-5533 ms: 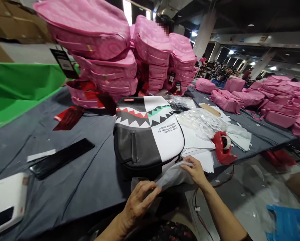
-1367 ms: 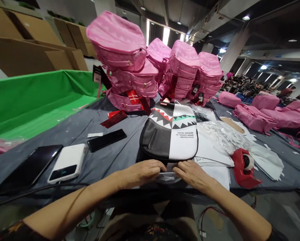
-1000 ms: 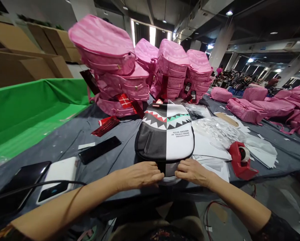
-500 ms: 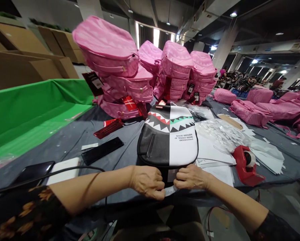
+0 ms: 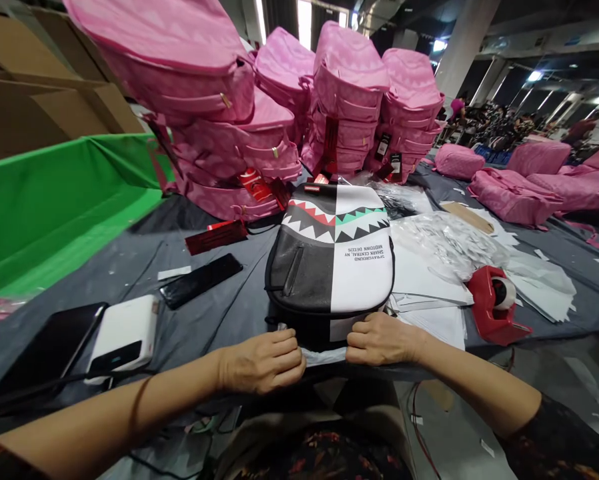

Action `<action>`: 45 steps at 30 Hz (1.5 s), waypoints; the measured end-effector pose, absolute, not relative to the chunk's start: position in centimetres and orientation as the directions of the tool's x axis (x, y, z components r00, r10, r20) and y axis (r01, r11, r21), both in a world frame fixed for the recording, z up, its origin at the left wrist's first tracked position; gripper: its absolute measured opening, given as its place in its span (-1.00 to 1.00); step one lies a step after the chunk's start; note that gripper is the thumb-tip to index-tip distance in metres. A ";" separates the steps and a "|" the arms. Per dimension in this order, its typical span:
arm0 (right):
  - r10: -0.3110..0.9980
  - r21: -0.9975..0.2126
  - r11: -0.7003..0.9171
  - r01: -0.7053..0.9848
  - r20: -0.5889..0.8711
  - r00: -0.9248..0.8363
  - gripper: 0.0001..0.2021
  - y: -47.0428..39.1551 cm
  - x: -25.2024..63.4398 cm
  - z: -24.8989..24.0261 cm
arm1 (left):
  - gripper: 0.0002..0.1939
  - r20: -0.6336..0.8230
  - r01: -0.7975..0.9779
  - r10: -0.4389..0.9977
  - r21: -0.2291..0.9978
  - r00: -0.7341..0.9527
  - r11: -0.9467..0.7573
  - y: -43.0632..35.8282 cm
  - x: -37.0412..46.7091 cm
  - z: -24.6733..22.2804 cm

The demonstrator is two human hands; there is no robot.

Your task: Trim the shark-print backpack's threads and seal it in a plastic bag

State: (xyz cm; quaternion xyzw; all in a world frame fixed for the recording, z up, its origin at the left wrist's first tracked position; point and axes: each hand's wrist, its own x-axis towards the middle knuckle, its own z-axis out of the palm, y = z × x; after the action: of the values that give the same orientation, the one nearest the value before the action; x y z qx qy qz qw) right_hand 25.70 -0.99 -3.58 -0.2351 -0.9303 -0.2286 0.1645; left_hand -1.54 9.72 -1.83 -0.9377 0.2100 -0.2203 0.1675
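Observation:
A black-and-white bag (image 5: 332, 257) with a zigzag teeth band lies on the dark table cover, its printed text upside down to me. Along its near edge runs a strip of clear plastic (image 5: 324, 356). My left hand (image 5: 265, 361) is closed on the plastic at the bag's near left corner. At the near right corner, my right hand (image 5: 382, 339) is closed with its fingers curled on the same plastic, touching the bag's edge.
Stacked pink backpacks (image 5: 349, 93) stand behind the bag. Left are a phone (image 5: 202, 280), a white power bank (image 5: 124, 333) and a green-lined bin (image 5: 69, 207). Right are white sheets (image 5: 429, 320), crumpled plastic (image 5: 444, 247) and a red tape dispenser (image 5: 492, 307).
My left hand has moved left, away from my right hand, and more plastic now stretches between them. The whole view has shifted, with the backpacks appearing larger.

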 end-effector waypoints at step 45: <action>0.702 -0.023 0.447 0.894 0.628 -0.335 -0.72 -3.9 25.3 -9.4 | -0.74 0.507 0.152 0.019 -0.223 0.862 -0.963 9.4 0.6 -8.2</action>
State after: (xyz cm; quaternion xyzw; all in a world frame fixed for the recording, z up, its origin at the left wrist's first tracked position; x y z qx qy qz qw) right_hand 25.27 -3.94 -9.38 -0.4987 -0.8000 -0.1659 0.2894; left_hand 0.58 9.39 -8.24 -0.9562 -0.0447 -0.2591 0.1288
